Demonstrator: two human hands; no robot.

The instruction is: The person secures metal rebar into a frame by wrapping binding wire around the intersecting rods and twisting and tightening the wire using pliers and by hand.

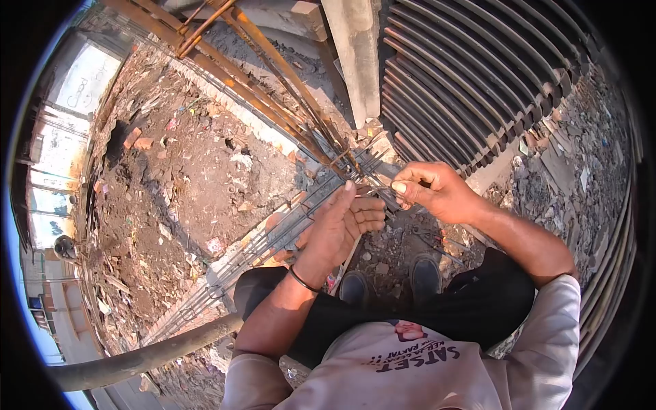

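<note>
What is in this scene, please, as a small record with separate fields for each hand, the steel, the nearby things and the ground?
left hand: open, palm showing, black wristband on its wrist
right hand: thumb and fingers pinched together; what they hold is too small to tell
steel: rusty rebar cage meeting grey rebar near the hands
nearby: concrete post; stacked dark slats
ground: soil with rubble

Rusty rebar cage, one. Left hand, open-palmed, and right hand, pinching thin wire: beside cage foot. Concrete post and dark slats: right of cage.
</note>
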